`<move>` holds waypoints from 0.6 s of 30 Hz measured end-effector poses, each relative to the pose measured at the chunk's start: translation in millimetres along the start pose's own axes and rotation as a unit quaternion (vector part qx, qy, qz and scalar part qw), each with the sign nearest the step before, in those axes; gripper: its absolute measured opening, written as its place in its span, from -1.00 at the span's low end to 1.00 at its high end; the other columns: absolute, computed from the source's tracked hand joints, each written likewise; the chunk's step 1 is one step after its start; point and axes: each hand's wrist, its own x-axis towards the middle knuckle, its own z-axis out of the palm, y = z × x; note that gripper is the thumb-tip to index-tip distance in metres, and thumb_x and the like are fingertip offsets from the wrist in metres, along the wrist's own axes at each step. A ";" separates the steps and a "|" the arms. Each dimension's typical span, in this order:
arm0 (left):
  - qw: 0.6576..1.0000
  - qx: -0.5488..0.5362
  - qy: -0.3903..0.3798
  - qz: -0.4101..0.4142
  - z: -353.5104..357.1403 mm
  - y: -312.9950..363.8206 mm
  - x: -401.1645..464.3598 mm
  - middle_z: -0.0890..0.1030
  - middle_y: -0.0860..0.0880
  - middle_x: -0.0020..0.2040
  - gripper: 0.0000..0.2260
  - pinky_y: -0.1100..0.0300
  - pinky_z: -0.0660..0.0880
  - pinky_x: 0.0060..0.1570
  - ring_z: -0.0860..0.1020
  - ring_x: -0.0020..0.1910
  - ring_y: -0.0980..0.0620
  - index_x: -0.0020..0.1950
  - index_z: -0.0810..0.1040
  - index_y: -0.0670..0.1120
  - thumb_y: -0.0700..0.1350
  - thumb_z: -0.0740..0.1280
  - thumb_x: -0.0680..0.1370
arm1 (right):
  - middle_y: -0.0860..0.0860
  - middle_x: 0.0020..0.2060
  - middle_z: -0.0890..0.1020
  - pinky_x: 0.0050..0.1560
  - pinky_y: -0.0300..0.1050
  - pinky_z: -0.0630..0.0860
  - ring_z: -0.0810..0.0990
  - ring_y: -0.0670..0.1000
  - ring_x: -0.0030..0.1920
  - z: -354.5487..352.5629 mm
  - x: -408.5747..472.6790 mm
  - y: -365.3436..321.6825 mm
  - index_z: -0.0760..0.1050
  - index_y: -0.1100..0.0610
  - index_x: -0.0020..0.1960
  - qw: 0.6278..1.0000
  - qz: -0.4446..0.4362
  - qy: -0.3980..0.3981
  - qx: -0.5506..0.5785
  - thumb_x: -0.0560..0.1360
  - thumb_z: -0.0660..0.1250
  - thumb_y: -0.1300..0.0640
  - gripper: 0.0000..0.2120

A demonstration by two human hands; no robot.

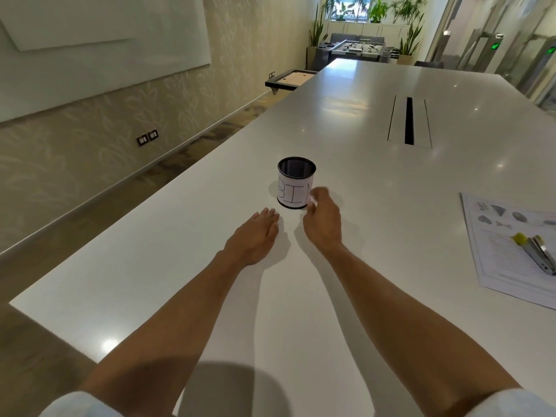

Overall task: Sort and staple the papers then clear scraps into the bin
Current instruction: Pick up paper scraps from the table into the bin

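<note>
Two bare forearms reach forward over a long white table [346, 121], both hands close to a small black mesh cup labelled "BIN" [296, 182]. The bin stands upright near the middle of the table's near half, its open mouth up; only dark mesh shows inside, and I cannot tell whether anything lies at its bottom.

The left hand [255, 236] lies flat, palm down, on the tabletop just in front of the bin and a little to its left, fingers straight and together, holding nothing. The right hand [322, 221] is raised at the bin's right front side, its fingers curled; something small and pale shows at its fingertips against the bin's label, but motion blur hides whether it is a scrap being pinched, so its grip cannot be told.

Well apart to the right, at the frame's edge, lies a stack of papers [496, 251] printed with small grey figures and lines of text. Its long axis runs from the far side of the table toward the near right, slightly skewed to the table edge. On top of the stack rests a metal stapler [538, 254] with a yellow end [519, 238]; its long axis runs diagonally, the yellow end pointing toward the far left and the other end running out of view at the right.

A dark cable slot [409, 120] is set into the table farther away.
</note>
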 end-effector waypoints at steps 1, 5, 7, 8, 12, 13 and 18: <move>1.000 0.002 -0.004 0.002 1.1 3.3 -0.8 0.14 -0.04 0.56 -0.56 0.33 -0.13 0.34 0.04 0.53 0.06 0.53 0.16 -0.10 -0.01 -0.07 0.67 | 0.08 0.05 0.64 -0.06 -0.10 0.48 0.61 0.13 0.05 1.2 -7.0 2.4 0.45 0.12 0.19 0.999 -0.013 -0.028 -0.018 0.52 0.16 0.31 -0.71; 1.000 -0.020 -0.006 -0.001 8.8 21.0 -3.8 0.15 -0.15 0.55 -0.58 0.21 -0.09 0.43 0.05 0.54 -0.05 0.52 0.15 -0.19 -0.09 -0.05 0.67 | 0.13 0.13 0.62 0.11 -0.01 0.45 0.57 0.17 0.13 5.8 -25.1 5.9 0.47 0.18 0.26 0.974 -0.087 -0.167 -0.124 0.43 0.19 0.34 -0.59; 0.997 -0.075 0.003 0.000 10.1 27.6 -5.3 0.24 -0.17 0.51 -0.60 0.26 -0.04 0.38 0.13 0.51 -0.09 0.49 0.22 -0.20 -0.15 -0.03 0.66 | 0.14 0.05 0.61 0.06 -0.02 0.38 0.54 0.20 0.03 5.8 -26.4 4.6 0.48 0.21 0.16 0.958 -0.137 -0.203 -0.151 0.42 0.19 0.34 -0.67; 0.993 -0.119 0.013 -0.004 8.9 29.3 -6.2 0.31 -0.18 0.47 -0.62 0.33 0.00 0.32 0.20 0.48 -0.10 0.47 0.27 -0.20 -0.18 -0.01 0.65 | 0.14 0.00 0.60 0.04 -0.02 0.37 0.52 0.19 -0.03 4.2 -26.4 3.7 0.47 0.21 0.12 0.952 -0.149 -0.216 -0.157 0.43 0.20 0.34 -0.72; 0.953 -0.291 0.033 -0.078 -7.7 23.7 -10.1 0.33 -0.13 0.47 -0.54 0.10 0.18 0.45 0.28 0.46 -0.06 0.48 0.28 -0.15 -0.28 0.13 0.57 | 0.17 0.15 0.56 0.15 0.04 0.39 0.50 0.23 0.13 -3.8 -21.6 4.3 0.45 0.21 0.24 0.942 -0.142 -0.254 -0.167 0.47 0.11 0.33 -0.63; 0.953 -0.287 0.027 -0.090 -12.7 18.8 -12.1 0.28 -0.10 0.50 -0.48 0.07 0.15 0.47 0.22 0.49 -0.03 0.50 0.26 -0.11 -0.26 0.17 0.52 | 0.16 0.25 0.54 0.20 0.03 0.39 0.48 0.23 0.23 -5.7 -20.7 4.1 0.40 0.18 0.35 0.944 -0.127 -0.254 -0.165 0.47 0.08 0.34 -0.53; 0.994 -0.035 -0.085 -0.052 -31.0 -18.7 -22.5 0.15 -0.02 0.55 -0.33 0.13 0.03 0.44 0.03 0.54 0.04 0.54 0.17 -0.07 0.02 0.28 0.46 | 0.17 0.27 0.48 0.18 0.03 0.32 0.43 0.24 0.25 -5.2 -18.4 -3.5 0.29 0.17 0.42 0.934 -0.120 -0.293 -0.166 0.47 0.04 0.36 -0.48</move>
